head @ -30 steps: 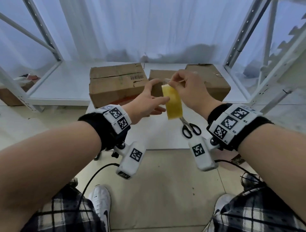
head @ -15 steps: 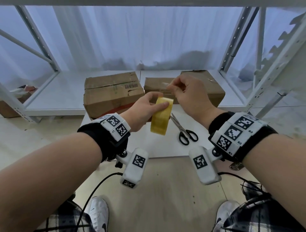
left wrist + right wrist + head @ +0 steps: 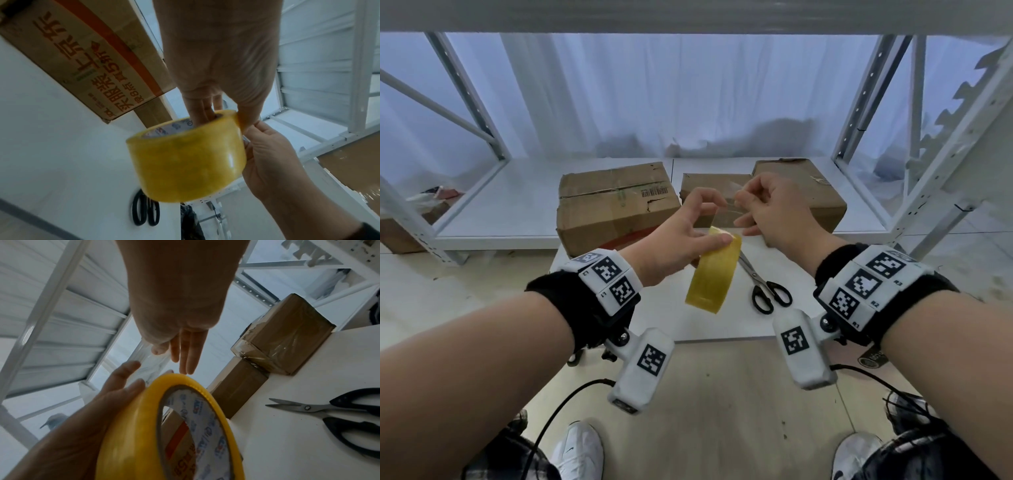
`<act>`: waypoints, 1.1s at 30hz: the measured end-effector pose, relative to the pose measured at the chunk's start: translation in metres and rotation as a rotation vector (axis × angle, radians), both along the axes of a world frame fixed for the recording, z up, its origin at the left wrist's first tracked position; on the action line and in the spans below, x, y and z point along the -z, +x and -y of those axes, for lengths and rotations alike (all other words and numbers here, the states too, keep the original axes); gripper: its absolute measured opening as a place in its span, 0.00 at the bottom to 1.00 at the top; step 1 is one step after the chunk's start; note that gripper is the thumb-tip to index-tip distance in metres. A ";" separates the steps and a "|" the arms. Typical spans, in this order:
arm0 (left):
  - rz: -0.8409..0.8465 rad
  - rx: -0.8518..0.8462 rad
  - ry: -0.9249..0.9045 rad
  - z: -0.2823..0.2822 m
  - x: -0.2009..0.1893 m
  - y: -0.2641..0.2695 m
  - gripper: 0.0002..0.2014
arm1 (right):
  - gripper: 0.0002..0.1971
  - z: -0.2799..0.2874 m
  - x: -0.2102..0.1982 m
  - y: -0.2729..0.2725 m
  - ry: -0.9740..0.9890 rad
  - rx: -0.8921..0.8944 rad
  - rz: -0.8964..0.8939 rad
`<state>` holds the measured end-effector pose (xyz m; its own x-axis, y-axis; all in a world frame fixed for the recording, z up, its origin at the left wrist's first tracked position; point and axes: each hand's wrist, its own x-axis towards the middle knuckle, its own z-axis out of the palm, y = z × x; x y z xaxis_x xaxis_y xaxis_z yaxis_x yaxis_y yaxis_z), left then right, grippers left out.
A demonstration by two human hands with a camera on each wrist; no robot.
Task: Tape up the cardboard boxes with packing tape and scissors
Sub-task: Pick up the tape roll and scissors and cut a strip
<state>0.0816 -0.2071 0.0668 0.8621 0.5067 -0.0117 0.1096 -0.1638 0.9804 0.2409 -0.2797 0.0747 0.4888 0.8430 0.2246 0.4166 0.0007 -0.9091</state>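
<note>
A yellow packing tape roll hangs over the white table, gripped by my left hand. Its fingers are inside the core and its thumb lies on the outer face. My right hand pinches the clear free end of the tape, a short strip drawn up off the roll. Black-handled scissors lie on the table just right of the roll, untouched. Three cardboard boxes stand behind: a large left box, a small middle box and a right box.
The small white table butts against a low white shelf of a metal rack, whose uprights stand at both sides. Another carton sits on the floor far left. Cables and my shoes are below.
The roll has dropped lower and tilted in my left hand. My right hand has pulled the tape end up and away from it, so a short clear strip now spans the gap.
</note>
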 end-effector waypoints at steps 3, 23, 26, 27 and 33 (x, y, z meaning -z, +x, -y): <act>-0.017 0.054 0.009 0.001 0.001 0.000 0.22 | 0.07 0.000 0.000 -0.003 -0.002 -0.046 0.042; -0.328 0.110 0.073 -0.013 0.029 -0.001 0.29 | 0.14 -0.001 0.062 0.030 -0.837 0.011 0.380; -0.350 0.093 0.060 -0.017 0.037 0.003 0.29 | 0.09 0.004 0.097 0.029 -1.049 -0.008 0.499; -0.357 0.095 0.057 -0.018 0.041 0.005 0.29 | 0.06 0.006 0.105 0.029 -1.068 0.010 0.518; -0.404 0.099 0.031 -0.022 0.056 0.016 0.29 | 0.25 0.006 0.124 0.033 -1.105 0.138 0.536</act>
